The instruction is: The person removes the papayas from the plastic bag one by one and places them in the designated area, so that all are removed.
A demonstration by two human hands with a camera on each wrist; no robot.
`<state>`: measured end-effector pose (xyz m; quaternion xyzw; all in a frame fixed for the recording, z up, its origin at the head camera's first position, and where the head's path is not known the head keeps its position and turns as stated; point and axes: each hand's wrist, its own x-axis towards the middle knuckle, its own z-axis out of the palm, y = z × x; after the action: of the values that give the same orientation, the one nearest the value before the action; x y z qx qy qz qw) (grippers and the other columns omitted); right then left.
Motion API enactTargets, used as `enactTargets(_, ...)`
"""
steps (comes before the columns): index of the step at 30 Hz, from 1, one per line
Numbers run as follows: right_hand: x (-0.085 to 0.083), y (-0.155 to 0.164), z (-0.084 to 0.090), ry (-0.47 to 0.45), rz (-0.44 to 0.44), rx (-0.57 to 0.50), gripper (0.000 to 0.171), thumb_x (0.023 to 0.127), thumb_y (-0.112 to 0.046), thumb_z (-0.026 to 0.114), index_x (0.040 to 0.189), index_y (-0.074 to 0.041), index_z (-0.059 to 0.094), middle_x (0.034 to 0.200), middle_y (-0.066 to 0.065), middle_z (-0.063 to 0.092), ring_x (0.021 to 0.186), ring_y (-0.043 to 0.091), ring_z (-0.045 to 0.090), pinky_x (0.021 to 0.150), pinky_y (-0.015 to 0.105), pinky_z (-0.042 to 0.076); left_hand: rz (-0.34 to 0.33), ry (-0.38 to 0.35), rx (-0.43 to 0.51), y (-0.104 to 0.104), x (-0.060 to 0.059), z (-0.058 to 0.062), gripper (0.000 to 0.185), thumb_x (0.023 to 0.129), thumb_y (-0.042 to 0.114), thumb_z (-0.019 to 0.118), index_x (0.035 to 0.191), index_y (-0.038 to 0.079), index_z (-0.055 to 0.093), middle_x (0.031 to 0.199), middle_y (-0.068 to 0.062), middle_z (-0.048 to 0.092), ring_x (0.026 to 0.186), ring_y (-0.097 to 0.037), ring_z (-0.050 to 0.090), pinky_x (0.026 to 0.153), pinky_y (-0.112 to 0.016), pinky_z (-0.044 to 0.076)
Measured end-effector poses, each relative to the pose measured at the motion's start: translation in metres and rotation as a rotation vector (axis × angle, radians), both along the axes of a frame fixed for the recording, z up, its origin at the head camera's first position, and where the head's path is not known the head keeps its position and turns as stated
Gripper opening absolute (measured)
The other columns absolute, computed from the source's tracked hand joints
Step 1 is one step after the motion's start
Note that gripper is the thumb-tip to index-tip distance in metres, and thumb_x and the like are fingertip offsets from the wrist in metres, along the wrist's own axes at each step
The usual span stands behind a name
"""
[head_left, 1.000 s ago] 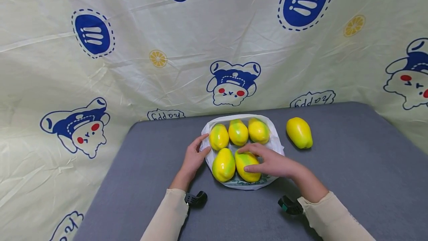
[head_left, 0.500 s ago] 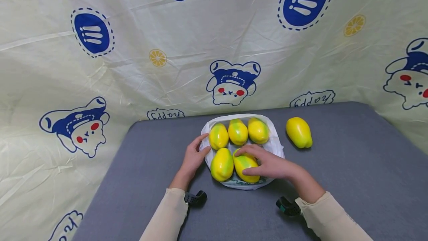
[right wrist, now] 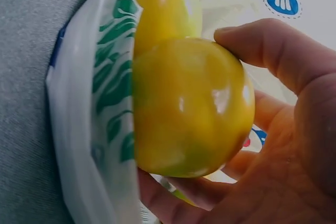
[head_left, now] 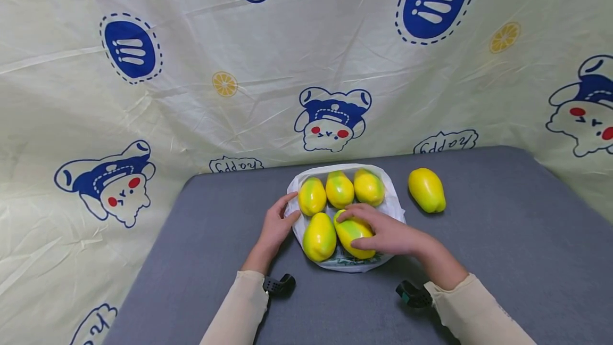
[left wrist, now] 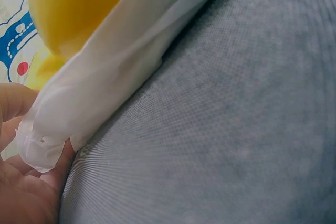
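Observation:
Several yellow-green papayas sit in two rows inside an opened white plastic bag [head_left: 395, 204] with green leaf print. My right hand [head_left: 383, 230] grips the front right papaya [head_left: 348, 230], thumb on one side and fingers on the other; the right wrist view shows this papaya [right wrist: 189, 108] within the curl of the hand. Left of it lies another papaya [head_left: 319, 238]. At the bag's left side my left hand [head_left: 278, 225] holds the edge; in the left wrist view, thumb and fingers close around the crumpled white plastic [left wrist: 63, 114]. Some right fingers are hidden behind the fruit.
A single papaya [head_left: 427, 190] lies outside the bag to the right. The grey cloth-covered table [head_left: 225, 217] ends at the back against a hanging printed sheet [head_left: 268, 116]. Both wrists wear dark bands.
The front right papaya has shifted and turned slightly under my right hand, its upper end now a little farther back. My left hand stays at the bag's edge.

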<state>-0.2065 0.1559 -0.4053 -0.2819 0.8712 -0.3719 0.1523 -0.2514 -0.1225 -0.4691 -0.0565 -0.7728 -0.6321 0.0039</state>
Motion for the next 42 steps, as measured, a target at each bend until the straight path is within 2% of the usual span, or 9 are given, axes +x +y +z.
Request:
enactTargets(1,0.0,0.0,0.001,0.013,-0.003,-0.002,0.044,0.09,-0.031,0.067,0.132,-0.028,0.056,0.155,0.013,0.041,0.134,0.034,0.042,0.105,0.054,0.042,0.002,-0.007,0.006,0.001,0.002,0.003,0.048,0.096,0.006,0.061,0.143,0.011,0.053,0.152,-0.015,0.048,0.138,-0.031,0.047,0.115,-0.051,0.039)
enactTargets(6,0.001,0.004,0.007,0.041,-0.035,-0.041,0.044,0.09,-0.031,0.067,0.133,-0.028,0.056,0.156,0.013,0.039,0.136,0.037,0.039,0.109,0.061,0.04,0.012,-0.013,-0.012,0.001,0.003,0.004,0.048,0.096,0.007,0.061,0.143,0.013,0.054,0.153,-0.014,0.048,0.139,-0.03,0.046,0.116,-0.05,0.038)
enactTargets(8,0.001,0.007,0.009,0.045,-0.053,-0.068,0.043,0.091,-0.032,0.067,0.133,-0.028,0.056,0.154,0.011,0.04,0.136,0.037,0.038,0.109,0.061,0.041,0.017,-0.013,-0.019,0.0,0.001,0.0,0.047,0.096,0.009,0.061,0.142,0.016,0.055,0.152,-0.011,0.049,0.139,-0.028,0.047,0.116,-0.049,0.039)
enactTargets(14,0.0,0.013,0.016,0.048,-0.123,-0.158,0.044,0.092,-0.034,0.07,0.132,-0.029,0.054,0.147,0.008,0.043,0.128,0.034,0.042,0.098,0.048,0.052,0.017,-0.013,-0.021,-0.001,0.002,0.0,0.047,0.096,0.009,0.061,0.142,0.016,0.055,0.152,-0.012,0.049,0.137,-0.029,0.047,0.115,-0.049,0.039)
enactTargets(18,0.0,0.019,0.022,0.062,-0.178,-0.186,0.045,0.091,-0.031,0.07,0.133,-0.028,0.053,0.152,0.01,0.036,0.126,0.037,0.044,0.091,0.045,0.054,0.022,-0.015,-0.019,-0.001,0.002,0.0,0.047,0.096,0.009,0.062,0.142,0.016,0.055,0.152,-0.012,0.049,0.136,-0.029,0.048,0.114,-0.05,0.04)
enactTargets(21,0.0,0.023,0.027,0.097,-0.225,-0.195,0.046,0.092,-0.029,0.069,0.134,-0.027,0.052,0.158,0.011,0.029,0.126,0.038,0.043,0.089,0.046,0.053,0.024,-0.02,-0.01,-0.001,0.002,0.002,0.048,0.096,0.009,0.062,0.143,0.015,0.055,0.152,-0.013,0.048,0.136,-0.03,0.048,0.115,-0.05,0.04)
enactTargets(27,-0.002,0.035,0.035,0.171,-0.33,-0.199,0.048,0.093,-0.026,0.067,0.138,-0.022,0.051,0.163,0.011,0.025,0.133,0.04,0.038,0.095,0.053,0.047,0.018,-0.023,0.007,0.0,0.003,0.003,0.049,0.097,0.008,0.061,0.145,0.012,0.052,0.154,-0.016,0.046,0.137,-0.033,0.047,0.116,-0.052,0.038)
enactTargets(34,-0.001,0.055,0.045,0.236,-0.45,-0.255,0.047,0.096,-0.022,0.063,0.141,-0.017,0.05,0.163,0.01,0.023,0.133,0.041,0.036,0.09,0.04,0.045,0.016,-0.027,-0.009,0.0,0.003,0.003,0.047,0.096,0.009,0.062,0.143,0.015,0.055,0.153,-0.013,0.048,0.136,-0.03,0.049,0.115,-0.049,0.04)
enactTargets(42,-0.004,0.08,0.048,0.296,-0.587,-0.313,0.051,0.096,-0.018,0.063,0.144,-0.013,0.048,0.162,0.012,0.024,0.135,0.04,0.032,0.09,0.039,0.039,0.014,-0.038,-0.002,0.0,0.002,0.003,0.047,0.096,0.009,0.062,0.142,0.018,0.056,0.152,-0.009,0.049,0.135,-0.026,0.049,0.114,-0.047,0.041)
